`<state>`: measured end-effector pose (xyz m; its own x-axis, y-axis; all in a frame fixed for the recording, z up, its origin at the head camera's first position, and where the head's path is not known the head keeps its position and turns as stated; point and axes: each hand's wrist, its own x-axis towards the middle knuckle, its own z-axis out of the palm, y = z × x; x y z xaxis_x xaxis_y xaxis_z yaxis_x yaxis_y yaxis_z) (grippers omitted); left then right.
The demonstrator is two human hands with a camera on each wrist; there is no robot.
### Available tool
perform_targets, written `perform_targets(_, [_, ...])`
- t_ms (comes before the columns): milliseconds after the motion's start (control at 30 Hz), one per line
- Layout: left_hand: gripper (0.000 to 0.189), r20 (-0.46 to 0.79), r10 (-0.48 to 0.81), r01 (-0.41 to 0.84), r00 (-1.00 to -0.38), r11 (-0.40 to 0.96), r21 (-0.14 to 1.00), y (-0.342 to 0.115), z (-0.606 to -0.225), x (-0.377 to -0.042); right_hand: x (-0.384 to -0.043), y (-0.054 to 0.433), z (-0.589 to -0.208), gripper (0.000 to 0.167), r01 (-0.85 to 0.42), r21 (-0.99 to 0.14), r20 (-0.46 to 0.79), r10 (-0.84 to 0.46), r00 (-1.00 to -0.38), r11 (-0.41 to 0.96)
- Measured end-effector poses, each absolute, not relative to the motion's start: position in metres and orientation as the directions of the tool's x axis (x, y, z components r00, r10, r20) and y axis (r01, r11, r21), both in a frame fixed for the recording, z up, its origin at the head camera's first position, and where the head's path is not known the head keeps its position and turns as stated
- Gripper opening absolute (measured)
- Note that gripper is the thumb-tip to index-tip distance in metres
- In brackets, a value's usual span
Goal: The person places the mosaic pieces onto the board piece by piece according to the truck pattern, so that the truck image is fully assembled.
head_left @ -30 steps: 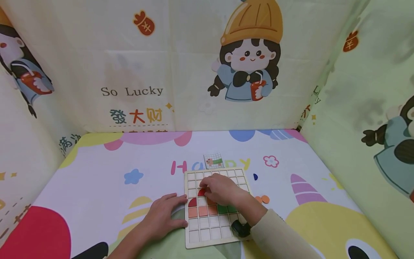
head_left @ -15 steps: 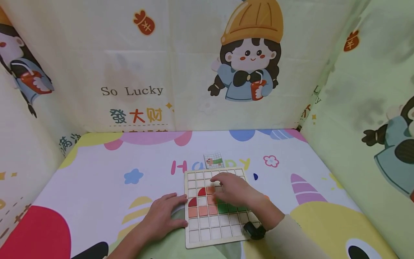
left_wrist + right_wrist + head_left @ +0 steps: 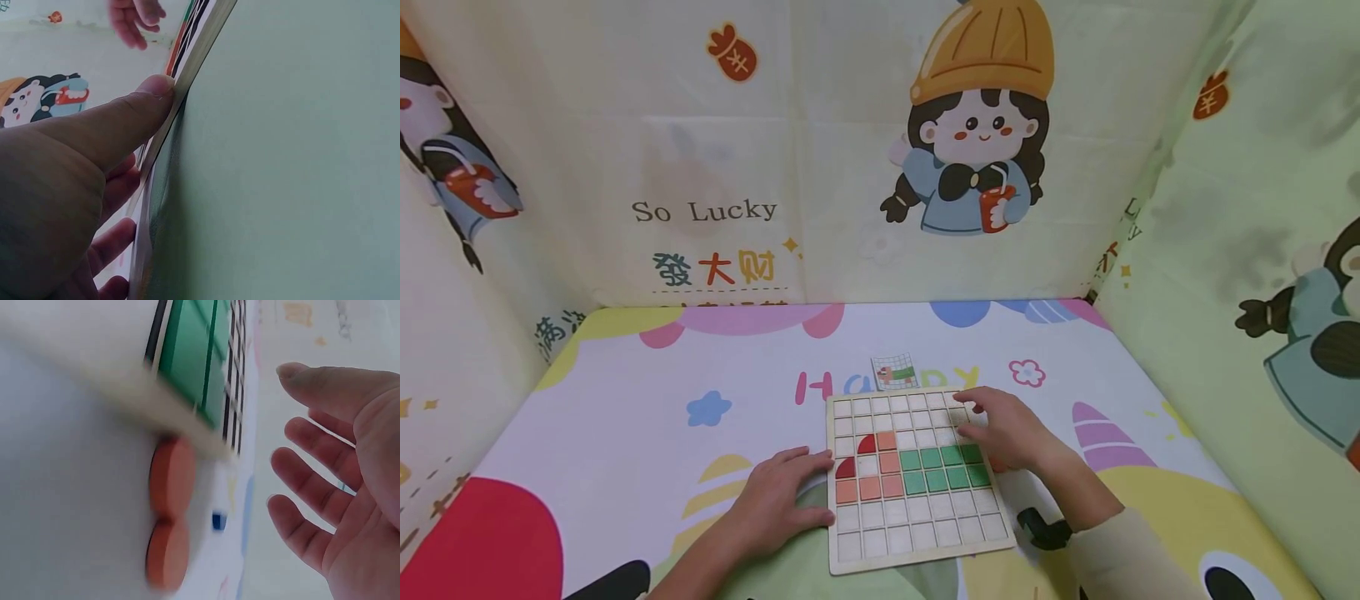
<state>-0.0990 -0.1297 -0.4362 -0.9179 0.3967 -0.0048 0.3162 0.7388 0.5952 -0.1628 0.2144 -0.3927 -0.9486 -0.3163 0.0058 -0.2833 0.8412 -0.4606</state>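
Note:
A wooden grid board (image 3: 917, 538) lies on the table. It bears salmon square tiles (image 3: 870, 488), two red rounded tiles (image 3: 846, 469) and two rows of green square tiles (image 3: 957, 477). My left hand (image 3: 777, 502) rests at the board's left edge, with thumb and fingers spread along the rim. Over the board's right edge is my right hand (image 3: 1009, 431), its palm bare in the right wrist view. Close to that edge, two orange discs (image 3: 172, 478) sit side by side on the table, mostly hidden by the right hand in the head view. A small dark blue piece (image 3: 219, 520) lies beyond them.
Behind the board is a small picture card (image 3: 894, 372) with a gridded figure in orange and green. A printed cloth (image 3: 760, 367) covers the table. Cloth walls (image 3: 835, 150) with cartoon prints enclose the back and both sides.
My right hand has drawn back from the red and salmon tiles to the board's right edge, uncovering a salmon tile and the green rows. The left hand stays at the left rim.

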Motion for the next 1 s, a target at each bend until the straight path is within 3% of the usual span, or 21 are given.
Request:
perform_targets(533, [0.067, -0.005, 0.395, 0.314, -0.919, 0.738, 0.598, -0.13, -0.438, -0.1, -0.177, 0.249, -0.408, 0.048, -0.049, -0.479, -0.081, -0.099, -0.992, 0.876])
perform_targets(1000, [0.067, -0.022, 0.391, 0.3, -0.92, 0.739, 0.603, -0.129, -0.436, -0.1, -0.183, 0.252, -0.416, 0.04, -0.032, -0.461, -0.074, -0.075, -0.994, 0.887])
